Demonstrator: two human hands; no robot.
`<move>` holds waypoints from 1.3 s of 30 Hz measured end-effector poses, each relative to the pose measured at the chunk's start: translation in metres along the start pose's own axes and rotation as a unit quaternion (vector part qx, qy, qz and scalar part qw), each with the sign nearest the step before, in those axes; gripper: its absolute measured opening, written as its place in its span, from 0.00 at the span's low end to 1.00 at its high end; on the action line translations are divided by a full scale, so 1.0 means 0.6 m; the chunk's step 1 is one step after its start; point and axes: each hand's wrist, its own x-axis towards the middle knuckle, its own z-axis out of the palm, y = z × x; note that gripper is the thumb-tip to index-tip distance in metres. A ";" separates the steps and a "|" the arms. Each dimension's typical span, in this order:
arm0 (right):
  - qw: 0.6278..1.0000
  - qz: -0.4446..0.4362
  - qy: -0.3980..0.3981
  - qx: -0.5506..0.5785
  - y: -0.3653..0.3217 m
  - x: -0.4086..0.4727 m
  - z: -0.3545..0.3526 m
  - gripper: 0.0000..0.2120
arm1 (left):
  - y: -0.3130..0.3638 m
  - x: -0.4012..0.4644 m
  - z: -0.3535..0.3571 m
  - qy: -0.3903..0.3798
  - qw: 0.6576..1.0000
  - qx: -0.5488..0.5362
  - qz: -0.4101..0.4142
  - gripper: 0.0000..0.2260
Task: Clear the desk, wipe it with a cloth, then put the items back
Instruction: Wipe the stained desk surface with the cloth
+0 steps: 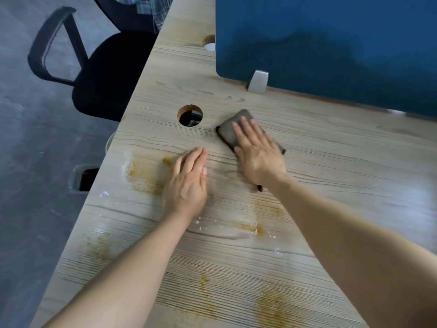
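A light wood-grain desk (331,166) fills the view. My right hand (257,155) lies flat with straight fingers on a folded dark grey cloth (228,131), pressing it onto the desk just right of a round cable hole (190,115). My left hand (186,183) rests flat on the bare wood to the left of the cloth, fingers straight and together. Yellow-brown stains (144,176) mark the desk beside the left hand, and more of these stains (250,227) lie nearer to me, with a few white specks.
A blue partition screen (331,43) stands along the back right of the desk on a grey bracket (258,82). A black office chair (101,74) stands on the grey floor beyond the desk's left edge. A second cable hole (209,40) is farther back.
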 end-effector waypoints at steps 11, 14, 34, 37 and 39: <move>1.000 0.010 0.011 0.018 -0.072 -0.026 0.027 0.26 | -0.005 0.002 0.002 0.002 1.000 0.006 0.002 0.22; 1.000 -0.024 -0.020 -0.002 -0.033 -0.051 0.012 0.25 | -0.003 -0.001 0.000 -0.002 1.000 0.005 -0.002 0.19; 0.994 0.112 0.011 0.012 0.072 -0.162 0.004 0.25 | 0.018 -0.019 0.005 0.003 0.999 0.017 0.027 0.22; 0.974 0.227 0.009 0.020 0.134 -0.202 -0.009 0.26 | 0.054 -0.062 0.021 -0.034 0.997 -0.006 0.062 0.21; 0.966 0.255 0.031 0.029 0.128 -0.206 -0.001 0.26 | 0.059 -0.079 0.035 -0.039 0.998 -0.009 0.054 0.20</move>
